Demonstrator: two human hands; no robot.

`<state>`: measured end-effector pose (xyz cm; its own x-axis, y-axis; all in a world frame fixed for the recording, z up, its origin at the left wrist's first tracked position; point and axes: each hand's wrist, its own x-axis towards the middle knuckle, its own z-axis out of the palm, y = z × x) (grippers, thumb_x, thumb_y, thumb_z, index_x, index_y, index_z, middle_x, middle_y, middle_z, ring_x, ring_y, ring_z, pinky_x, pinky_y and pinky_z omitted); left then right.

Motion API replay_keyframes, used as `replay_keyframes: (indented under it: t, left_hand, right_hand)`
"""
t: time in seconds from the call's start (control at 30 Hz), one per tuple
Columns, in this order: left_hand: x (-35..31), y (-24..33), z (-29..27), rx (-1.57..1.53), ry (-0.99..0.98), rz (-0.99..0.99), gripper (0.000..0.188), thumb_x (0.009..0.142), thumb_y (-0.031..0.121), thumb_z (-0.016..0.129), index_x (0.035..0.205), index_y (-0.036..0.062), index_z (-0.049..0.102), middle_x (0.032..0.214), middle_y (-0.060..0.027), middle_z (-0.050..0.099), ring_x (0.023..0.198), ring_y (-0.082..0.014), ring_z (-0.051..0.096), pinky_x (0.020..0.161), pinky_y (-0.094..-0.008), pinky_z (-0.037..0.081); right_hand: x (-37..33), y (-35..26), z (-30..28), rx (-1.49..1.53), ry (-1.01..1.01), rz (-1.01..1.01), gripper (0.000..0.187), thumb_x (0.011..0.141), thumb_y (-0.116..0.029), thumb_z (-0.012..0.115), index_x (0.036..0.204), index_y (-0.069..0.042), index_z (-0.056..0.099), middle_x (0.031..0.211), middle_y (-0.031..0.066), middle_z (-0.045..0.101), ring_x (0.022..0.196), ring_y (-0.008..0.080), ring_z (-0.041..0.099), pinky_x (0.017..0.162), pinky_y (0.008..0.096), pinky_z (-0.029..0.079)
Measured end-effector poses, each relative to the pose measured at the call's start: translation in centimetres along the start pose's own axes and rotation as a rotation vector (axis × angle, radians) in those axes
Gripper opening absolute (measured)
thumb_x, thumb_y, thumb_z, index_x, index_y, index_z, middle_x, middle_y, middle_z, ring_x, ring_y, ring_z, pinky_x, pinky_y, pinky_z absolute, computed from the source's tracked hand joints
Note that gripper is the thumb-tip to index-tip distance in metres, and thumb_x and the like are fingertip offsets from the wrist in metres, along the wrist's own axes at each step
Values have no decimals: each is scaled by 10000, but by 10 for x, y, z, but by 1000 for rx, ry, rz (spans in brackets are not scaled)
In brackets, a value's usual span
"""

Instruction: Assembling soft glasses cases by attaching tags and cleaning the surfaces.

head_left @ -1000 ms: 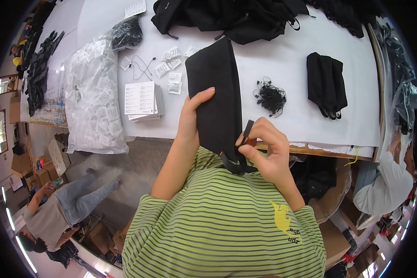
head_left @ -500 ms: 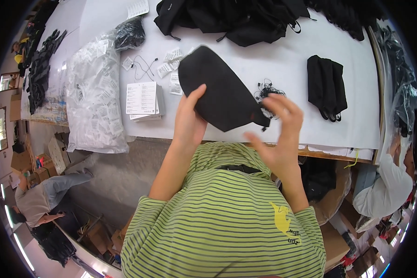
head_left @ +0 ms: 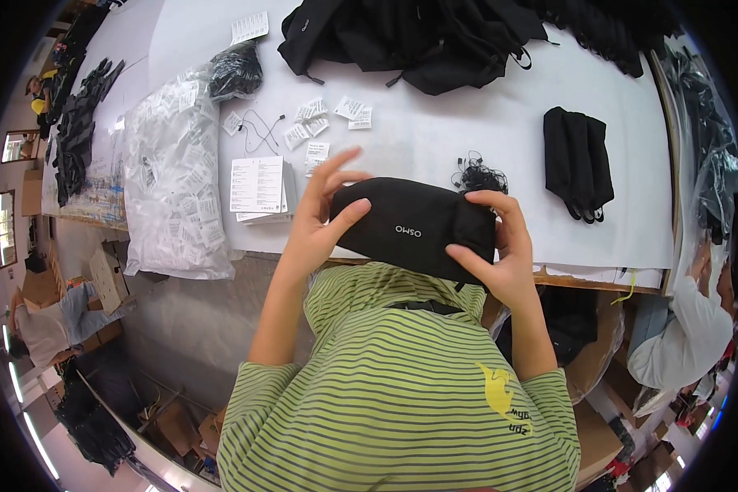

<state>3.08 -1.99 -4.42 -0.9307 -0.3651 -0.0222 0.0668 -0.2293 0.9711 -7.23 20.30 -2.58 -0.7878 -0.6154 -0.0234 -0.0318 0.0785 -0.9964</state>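
Note:
A black fabric pouch [head_left: 418, 211] with small light lettering is held in front of my body, over the near edge of the table. My left hand [head_left: 316, 225] grips its left end, with the thumb on the face and one finger sticking out past the top. Around the right end closes my right hand [head_left: 510, 261], thumb on the front and fingers at the upper corner. A small dark tab hangs below the pouch. Just beyond my right hand lies a tangle of black cords [head_left: 480, 175].
White cards [head_left: 257, 184] are stacked left of my hands, beside a clear bag of small packets [head_left: 168, 184]. Loose white packets [head_left: 310, 115] lie beyond. Black bags [head_left: 410, 45] are heaped at the back; folded black pouches [head_left: 578, 160] lie right. People are at both sides.
The pouch has come down and turned level, its lettered face now showing. My right hand has closed on its right end. The person at the left has moved.

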Motion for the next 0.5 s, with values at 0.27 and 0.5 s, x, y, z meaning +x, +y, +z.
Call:
replay_keyframes:
  t: [0.27,0.5]
  left_hand:
    - [-9,-6,-14,357,-82,26,205,844,81,633,1040,38,675,980,-34,551,874,-122,517,777,-237,404]
    - [-8,8,-7,460,-155,1,169,862,159,617,888,2,675,961,-52,514,878,-138,482,792,-247,376]
  right_hand:
    - [1,6,-3,-262,6,-151,251,718,-61,743,943,-39,636,1056,95,623,934,228,601,779,298,471]
    - [-3,16,-9,-191,70,-258,114,761,-44,690,856,-8,637,1030,128,650,943,247,608,842,322,462]
